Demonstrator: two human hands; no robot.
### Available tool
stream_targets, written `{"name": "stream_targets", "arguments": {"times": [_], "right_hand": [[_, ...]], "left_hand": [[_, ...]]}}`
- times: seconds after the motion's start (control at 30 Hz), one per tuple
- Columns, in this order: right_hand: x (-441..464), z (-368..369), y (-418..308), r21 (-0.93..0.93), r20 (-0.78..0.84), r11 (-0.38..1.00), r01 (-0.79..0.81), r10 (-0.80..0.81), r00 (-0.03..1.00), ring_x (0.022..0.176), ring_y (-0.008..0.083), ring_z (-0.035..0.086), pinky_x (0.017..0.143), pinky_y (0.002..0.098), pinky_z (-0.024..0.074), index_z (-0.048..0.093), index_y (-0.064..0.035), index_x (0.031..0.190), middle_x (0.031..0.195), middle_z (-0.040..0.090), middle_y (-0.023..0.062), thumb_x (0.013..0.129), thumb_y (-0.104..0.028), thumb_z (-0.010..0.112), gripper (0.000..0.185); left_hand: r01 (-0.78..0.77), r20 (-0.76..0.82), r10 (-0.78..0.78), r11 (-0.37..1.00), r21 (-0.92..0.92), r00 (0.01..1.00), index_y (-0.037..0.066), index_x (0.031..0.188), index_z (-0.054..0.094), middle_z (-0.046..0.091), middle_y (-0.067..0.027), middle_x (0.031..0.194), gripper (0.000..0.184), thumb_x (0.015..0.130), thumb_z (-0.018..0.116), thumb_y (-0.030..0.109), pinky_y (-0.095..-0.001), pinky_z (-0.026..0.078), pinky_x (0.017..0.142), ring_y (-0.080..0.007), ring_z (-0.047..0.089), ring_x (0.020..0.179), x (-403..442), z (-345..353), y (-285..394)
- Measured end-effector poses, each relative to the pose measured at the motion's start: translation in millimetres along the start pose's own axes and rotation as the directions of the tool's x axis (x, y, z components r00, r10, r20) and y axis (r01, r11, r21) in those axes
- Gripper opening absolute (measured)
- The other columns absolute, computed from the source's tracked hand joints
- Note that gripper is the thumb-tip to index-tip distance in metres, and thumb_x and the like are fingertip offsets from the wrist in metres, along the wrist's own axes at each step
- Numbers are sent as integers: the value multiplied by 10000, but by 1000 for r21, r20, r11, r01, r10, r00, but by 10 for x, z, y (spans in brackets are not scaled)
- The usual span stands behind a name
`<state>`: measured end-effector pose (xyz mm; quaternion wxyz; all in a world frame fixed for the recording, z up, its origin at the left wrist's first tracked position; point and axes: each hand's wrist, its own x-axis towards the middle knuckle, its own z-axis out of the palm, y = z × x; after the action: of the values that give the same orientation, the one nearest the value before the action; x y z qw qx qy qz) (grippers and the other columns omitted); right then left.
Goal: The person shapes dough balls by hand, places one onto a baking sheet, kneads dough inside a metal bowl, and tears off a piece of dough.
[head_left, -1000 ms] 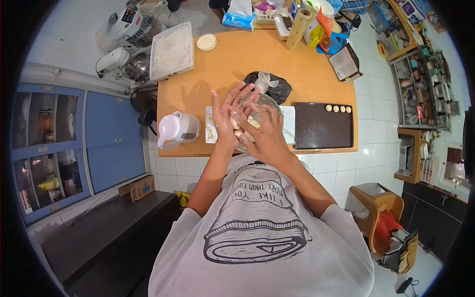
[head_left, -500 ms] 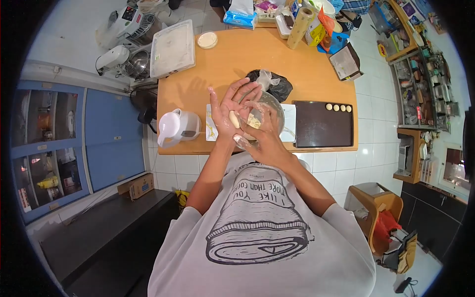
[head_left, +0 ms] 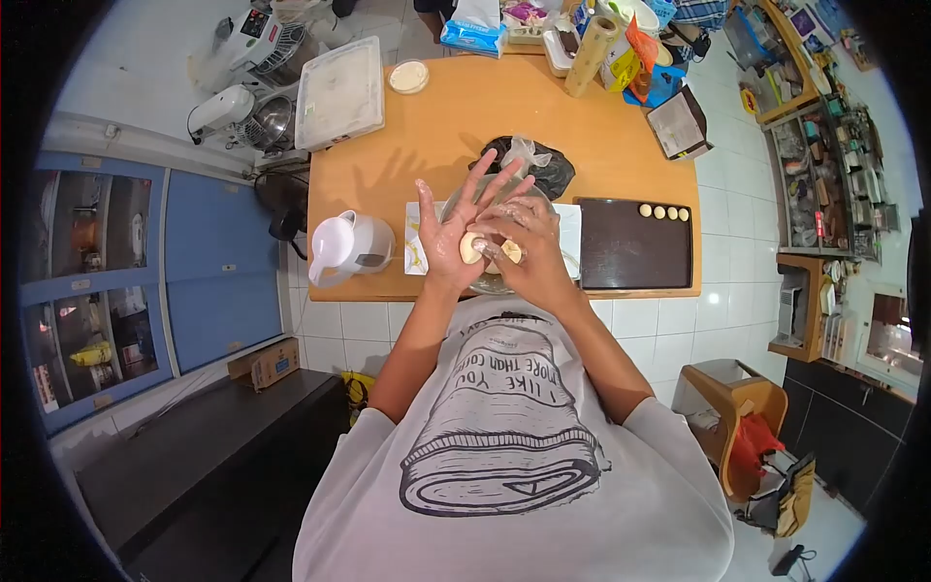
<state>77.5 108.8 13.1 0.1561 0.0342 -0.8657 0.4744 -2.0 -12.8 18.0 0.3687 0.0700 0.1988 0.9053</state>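
My left hand (head_left: 454, 228) is held palm up over the table with its fingers spread and whitened by flour or dough. On its palm lies a smooth, pale yellow piece of dough (head_left: 470, 247). My right hand (head_left: 531, 247) is curled beside it, thumb near that piece. A second lump of dough (head_left: 511, 252), with a rough face, shows between the fingers of my right hand. Beneath both hands is a clear bowl (head_left: 451, 206), mostly hidden by them; its contents cannot be made out.
To the right, a dark baking tray (head_left: 630, 247) holds several small dough rounds (head_left: 658, 211) at its far edge. A white pitcher (head_left: 335, 247) stands left. Behind the bowl lies a black plastic bag (head_left: 553, 175). Farther back are a lidded container (head_left: 339, 92) and a small round tub (head_left: 408, 77).
The oblong dough on my left palm now shows as a shorter, rounder piece. My right hand has closed in beside it, with a rough lump in its fingers. My left fingers have spread wider.
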Motion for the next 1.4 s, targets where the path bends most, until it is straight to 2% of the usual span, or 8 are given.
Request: {"name": "stream_targets", "arguments": {"times": [0.3,0.4,0.8,1.0,1.1,1.2,1.3,1.4], "right_hand": [[47,11,-194,189,-19,973,-134,140,990,979,360,683,831,467,550,738,-19,1071,1072,695,164,845,-11,754,227],[31,65,-244,89,-118,995,47,-36,992,895,337,680,753,399,547,760,-15,1081,970,688,164,822,48,735,268],[-35,86,-314,142,-38,985,94,-90,995,1017,371,688,900,438,577,762,-22,1209,1048,705,193,778,44,730,438],[5,9,-203,197,45,980,14,-23,999,997,351,713,899,436,580,770,-17,1157,1060,736,165,790,33,745,372],[104,-105,-163,249,48,968,13,-26,999,946,334,731,865,426,585,789,-24,1099,1039,758,165,779,26,771,324],[126,-114,-11,183,26,983,31,-36,999,897,322,744,820,401,588,804,-28,1049,1042,777,168,758,36,782,299],[122,-140,-5,278,88,956,-94,72,994,854,288,751,780,370,585,810,-31,1031,1014,787,162,745,56,767,302],[159,-162,-40,358,125,909,-213,179,976,790,255,745,742,351,574,810,-26,1012,922,784,145,732,64,759,298]], "left_hand": [[-162,-156,169,985,58,973,43,1608,386,377,-238,1642,1006,998,225,827,-632,279,1260,-416,336,1541,-2,-20,-58],[-286,-223,284,958,24,933,-2,1525,454,476,-255,1556,963,1014,289,797,-601,341,1237,-404,437,1473,8,-93,-97],[-428,-471,361,903,-39,805,-26,1388,561,584,-248,1403,924,986,414,793,-612,368,1226,-384,533,1353,53,-139,24],[-271,-426,265,961,48,865,8,1386,566,601,-203,1385,924,975,401,818,-535,417,1197,-328,567,1304,36,-71,51],[-155,-345,115,984,-91,931,25,1415,559,603,-191,1391,924,977,392,821,-502,428,1181,-312,570,1302,21,-95,48],[-12,-312,2,999,-30,950,33,1464,532,592,-197,1419,933,993,344,816,-488,428,1174,-312,565,1313,31,-23,55],[56,-156,-43,995,81,987,-1,1558,433,526,-221,1502,987,1006,307,808,-539,381,1216,-318,537,1358,13,26,72],[118,-105,-101,979,164,989,10,1607,375,466,-241,1579,1018,1008,233,820,-491,366,1227,-320,538,1361,-1,108,56]]}}
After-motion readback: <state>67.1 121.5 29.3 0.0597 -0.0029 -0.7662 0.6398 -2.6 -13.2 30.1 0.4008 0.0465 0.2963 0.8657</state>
